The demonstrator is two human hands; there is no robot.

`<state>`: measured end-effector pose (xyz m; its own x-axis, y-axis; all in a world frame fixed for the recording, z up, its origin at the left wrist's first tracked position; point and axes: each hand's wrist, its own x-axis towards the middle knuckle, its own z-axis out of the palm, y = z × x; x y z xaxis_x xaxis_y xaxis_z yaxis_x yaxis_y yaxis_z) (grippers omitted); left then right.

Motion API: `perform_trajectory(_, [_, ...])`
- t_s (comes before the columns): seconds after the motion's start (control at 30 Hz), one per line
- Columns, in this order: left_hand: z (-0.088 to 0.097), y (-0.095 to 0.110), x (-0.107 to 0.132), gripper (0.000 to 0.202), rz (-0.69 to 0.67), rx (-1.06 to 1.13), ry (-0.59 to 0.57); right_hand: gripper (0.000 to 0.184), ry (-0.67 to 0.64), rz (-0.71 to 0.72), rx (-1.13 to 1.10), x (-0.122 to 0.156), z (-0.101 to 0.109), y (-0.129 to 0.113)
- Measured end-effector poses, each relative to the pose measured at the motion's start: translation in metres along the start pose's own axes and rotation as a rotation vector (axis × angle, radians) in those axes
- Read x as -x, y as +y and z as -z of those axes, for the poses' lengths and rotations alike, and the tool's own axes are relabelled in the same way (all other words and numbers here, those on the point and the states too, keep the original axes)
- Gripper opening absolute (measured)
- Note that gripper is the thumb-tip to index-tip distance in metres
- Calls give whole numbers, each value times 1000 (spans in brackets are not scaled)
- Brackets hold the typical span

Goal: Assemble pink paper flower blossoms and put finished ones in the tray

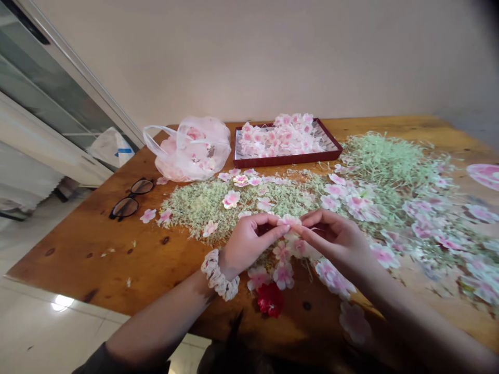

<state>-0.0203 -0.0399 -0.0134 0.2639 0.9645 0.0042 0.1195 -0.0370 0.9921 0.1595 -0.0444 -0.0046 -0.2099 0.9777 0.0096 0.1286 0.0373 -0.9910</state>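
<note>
My left hand [249,243] and my right hand [331,238] meet above the wooden table [89,249], their fingertips pinching a pale pink artificial blossom [289,221] from both sides. Below the hands lie more pink blossoms [283,276] and a red artificial flower [270,300]. I cannot tell whether they are strung together. A pale green shredded pile [206,206] sits to the left of my hands, and a scattering of loose pink blossoms [343,197] spreads to the right. A white ruffled scrunchie [219,275] circles my left wrist.
A dark red tray [286,161] heaped with pink blossoms stands at the table's back. To its left lies a translucent plastic bag [191,150] holding blossoms. Black-framed glasses [130,199] rest at the left. Green shreds [390,161] mound at the back right.
</note>
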Motion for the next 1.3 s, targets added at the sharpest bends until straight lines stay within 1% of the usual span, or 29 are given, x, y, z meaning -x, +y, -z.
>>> perform_trajectory(0.13, [0, 1, 0, 19, 1, 3, 12, 26, 18, -2, 15, 0, 0, -2])
perform_trajectory(0.2, [1, 2, 0, 18, 7, 12, 24, 25, 3, 32, 54, -4, 9, -2])
perform_trajectory(0.27, [1, 2, 1, 18, 15, 23, 29, 24, 11, 88, 159, -11, 25, 2])
perform_trajectory(0.3, [1, 1, 1, 19, 19, 30, 30, 26, 46, 120, 257, -16, 35, 6])
perform_trajectory(0.37, [2, 1, 1, 19, 25, 44, 25, 26, 109, 147, 602, -26, 52, 16])
perform_trajectory(0.4, [2, 1, 1, 19, 25, 48, 20, 25, 101, 168, 779, -31, 59, 22])
perform_trajectory(0.43, [2, 1, 1, 19, 23, 50, 14, 24, 70, 195, 902, -35, 65, 28])
perform_trajectory(0.47, [2, 1, 2, 19, 19, 49, 9, 22, 22, 236, 971, -38, 68, 32])
perform_trajectory(0.53, [2, 0, 2, 19, 13, 45, 2, 19, -53, 301, 1026, -40, 69, 38])
perform_trajectory(0.6, [3, 0, 1, 18, 10, 38, -2, 18, -58, 307, 1015, -40, 66, 38])
perform_trajectory(0.7, [3, -1, 1, 17, 8, 33, -2, 20, -10, 253, 968, -39, 64, 34])
perform_trajectory(0.83, [3, -1, 0, 16, 13, 50, -6, 26, 65, 180, 859, -38, 67, 31])
perform_trajectory(0.9, [3, -1, 1, 16, 20, 48, -6, 31, 102, 94, 721, -38, 69, 31])
perform_trajectory(1.03, [3, -2, 1, 17, 29, 41, -3, 34, 112, -62, 310, -39, 69, 30])
perform_trajectory(1.1, [3, -2, 1, 18, 30, 48, -2, 35, 122, -96, 211, -39, 69, 29])
perform_trajectory(1.2, [2, -1, 1, 19, 37, 58, -2, 35, 142, -86, 194, -38, 69, 27])
perform_trajectory(1.3, [2, -1, 0, 19, 37, 51, -3, 31, 152, -91, 199, -39, 70, 25])
